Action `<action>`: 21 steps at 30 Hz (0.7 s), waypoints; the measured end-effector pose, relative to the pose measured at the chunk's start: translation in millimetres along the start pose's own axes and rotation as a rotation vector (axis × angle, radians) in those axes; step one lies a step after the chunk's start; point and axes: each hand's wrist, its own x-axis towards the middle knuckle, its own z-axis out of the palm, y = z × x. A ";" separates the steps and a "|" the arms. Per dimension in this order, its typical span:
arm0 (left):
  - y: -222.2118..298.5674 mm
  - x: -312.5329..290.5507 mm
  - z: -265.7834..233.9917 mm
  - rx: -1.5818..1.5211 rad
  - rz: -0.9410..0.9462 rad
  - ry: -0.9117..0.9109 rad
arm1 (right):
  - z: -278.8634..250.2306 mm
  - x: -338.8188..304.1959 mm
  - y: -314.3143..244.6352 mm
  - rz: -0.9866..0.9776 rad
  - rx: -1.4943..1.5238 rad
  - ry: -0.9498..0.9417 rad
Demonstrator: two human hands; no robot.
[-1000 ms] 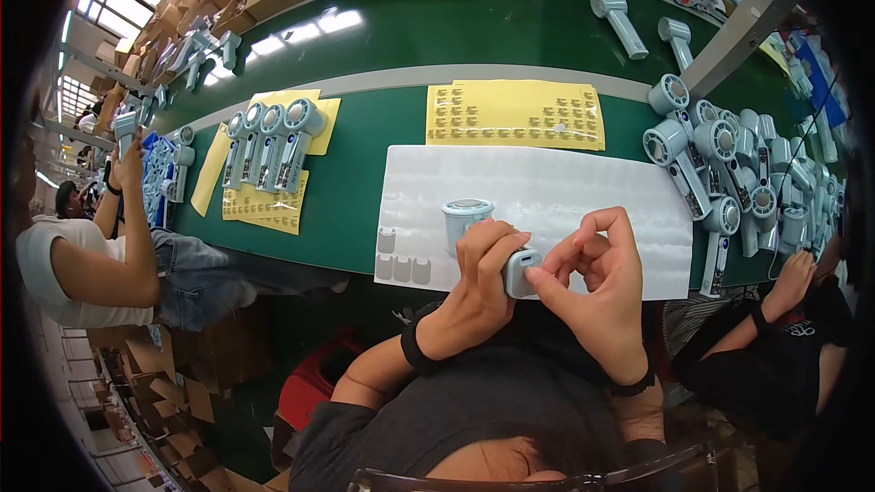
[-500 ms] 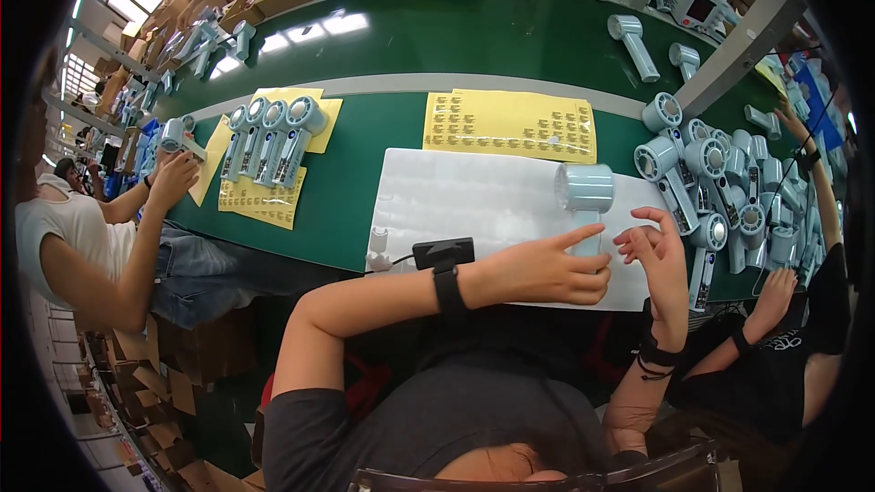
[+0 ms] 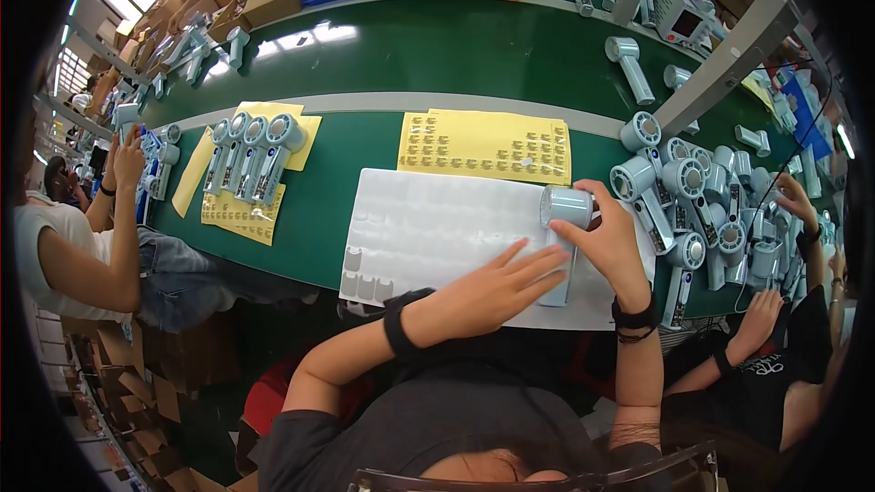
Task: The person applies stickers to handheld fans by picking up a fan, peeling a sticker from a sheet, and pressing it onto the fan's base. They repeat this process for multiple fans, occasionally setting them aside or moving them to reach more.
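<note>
Green belt carries a white sheet at 12 o'clock of the torso. Left hand lies flat, fingers spread, on the sheet, fingertips touching the pale-blue handheld device. Right hand wraps its handle. One yellow sticker sheet lies beyond; four devices rest at 10 o'clock.

Green bench — white sheet, yellow sheets, pale-blue handheld devices.
</note>
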 end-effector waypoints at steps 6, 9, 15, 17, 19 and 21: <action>-6.8 -35.0 -16.7 0.041 -0.309 0.067 | -21.6 58.4 -17.0 -0.248 -0.143 0.113; 8.8 -11.5 -4.0 0.014 -0.175 0.080 | 14.3 103.9 -9.1 -0.278 -0.243 0.013; 17.0 14.3 7.5 0.085 -0.075 0.032 | 42.7 129.6 14.2 -0.144 -0.310 -0.170; 13.9 11.1 4.3 0.054 -0.097 0.011 | 44.6 130.1 16.4 -0.153 -0.287 -0.197; 5.7 5.7 -4.4 0.035 -0.114 0.004 | 44.1 126.3 15.0 -0.151 -0.246 -0.226; -19.1 -0.4 -28.5 0.250 -0.184 -0.036 | 40.5 122.9 17.0 -0.137 -0.227 -0.233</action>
